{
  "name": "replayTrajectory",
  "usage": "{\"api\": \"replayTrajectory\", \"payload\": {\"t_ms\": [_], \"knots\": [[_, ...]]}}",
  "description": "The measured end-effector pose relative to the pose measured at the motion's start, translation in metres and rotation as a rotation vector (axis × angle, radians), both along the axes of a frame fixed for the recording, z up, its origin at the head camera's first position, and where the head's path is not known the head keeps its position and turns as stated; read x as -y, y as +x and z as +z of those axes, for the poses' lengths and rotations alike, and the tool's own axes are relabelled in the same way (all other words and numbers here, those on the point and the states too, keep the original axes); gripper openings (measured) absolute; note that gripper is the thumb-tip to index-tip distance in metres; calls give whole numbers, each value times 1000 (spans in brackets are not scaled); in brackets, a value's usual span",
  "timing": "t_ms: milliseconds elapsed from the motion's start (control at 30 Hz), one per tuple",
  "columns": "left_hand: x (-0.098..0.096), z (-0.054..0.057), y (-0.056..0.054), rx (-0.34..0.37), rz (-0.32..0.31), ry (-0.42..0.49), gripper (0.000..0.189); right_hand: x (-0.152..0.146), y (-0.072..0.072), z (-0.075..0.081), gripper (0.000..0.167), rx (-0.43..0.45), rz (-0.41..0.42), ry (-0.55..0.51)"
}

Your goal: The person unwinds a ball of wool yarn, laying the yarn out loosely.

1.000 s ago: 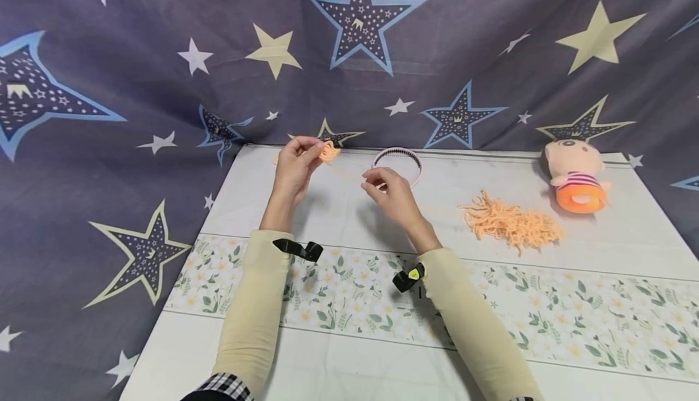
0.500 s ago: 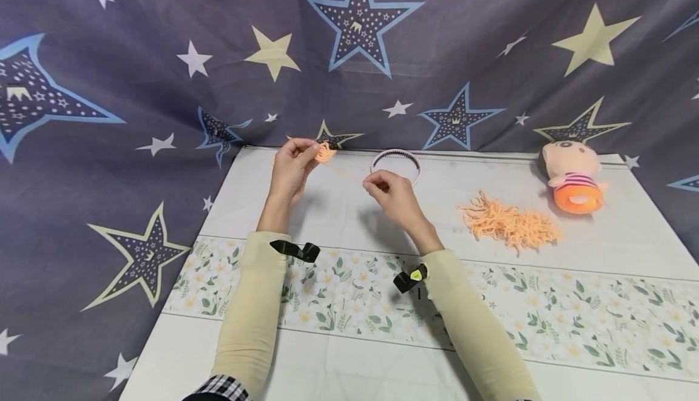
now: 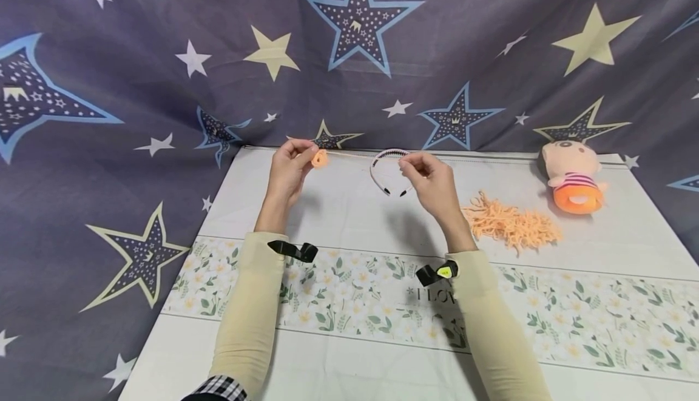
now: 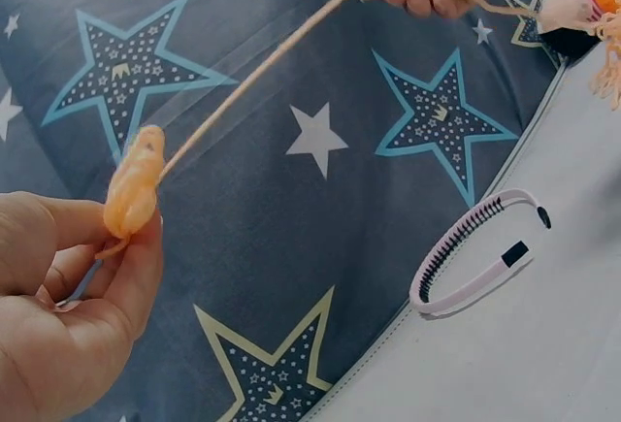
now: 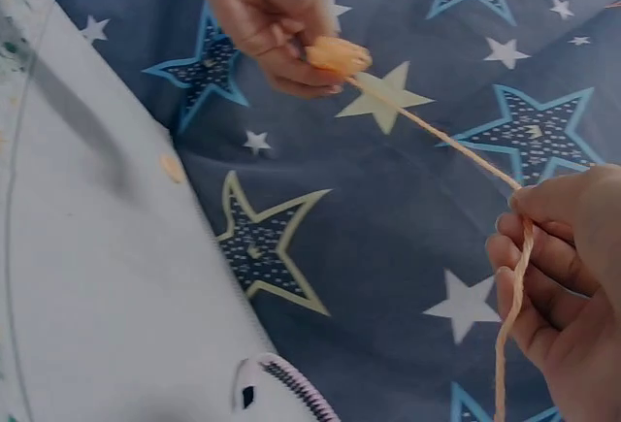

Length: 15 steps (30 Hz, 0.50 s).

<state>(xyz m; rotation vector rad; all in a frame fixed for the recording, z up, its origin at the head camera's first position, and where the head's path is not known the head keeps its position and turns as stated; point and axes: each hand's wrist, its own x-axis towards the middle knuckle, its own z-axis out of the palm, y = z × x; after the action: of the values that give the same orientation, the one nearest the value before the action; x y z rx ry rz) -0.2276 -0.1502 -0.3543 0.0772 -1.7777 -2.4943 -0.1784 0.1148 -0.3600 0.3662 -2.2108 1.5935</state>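
Note:
My left hand (image 3: 289, 167) pinches a small wound bundle of orange yarn (image 4: 136, 184) between thumb and fingers, raised over the back left of the table. A single yarn strand (image 5: 437, 133) runs taut from this bundle to my right hand (image 3: 434, 185), which pinches it between thumb and fingertips. Past the right fingers the strand hangs loose, as the right wrist view shows. In the head view, the right hand overlaps part of a pink-and-black headband (image 3: 377, 173) lying behind it. A loose heap of orange yarn (image 3: 513, 225) lies to the right of the right hand.
A plush doll (image 3: 576, 176) with a striped top and orange bottom sits at the back right of the table (image 3: 349, 364). Behind the table's back edge hangs a dark star-patterned cloth (image 3: 180, 0). A flowered strip (image 3: 349, 292) crosses the tabletop.
My right hand has moved to the right and slightly up, drawing the strand taut. The left hand stays almost in place, with the yarn bundle turned in its fingers.

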Motion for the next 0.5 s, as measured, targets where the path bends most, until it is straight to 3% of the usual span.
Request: {"api": "replayTrajectory", "payload": {"t_ms": [200,500], "knots": [[1,-2,1,-13,-18,-27,10,-2,16,29,13,-12,-57,-43],[1,-1,2,2,-69,-32,13,-2,18,35,14,-36,-66,-51]]}}
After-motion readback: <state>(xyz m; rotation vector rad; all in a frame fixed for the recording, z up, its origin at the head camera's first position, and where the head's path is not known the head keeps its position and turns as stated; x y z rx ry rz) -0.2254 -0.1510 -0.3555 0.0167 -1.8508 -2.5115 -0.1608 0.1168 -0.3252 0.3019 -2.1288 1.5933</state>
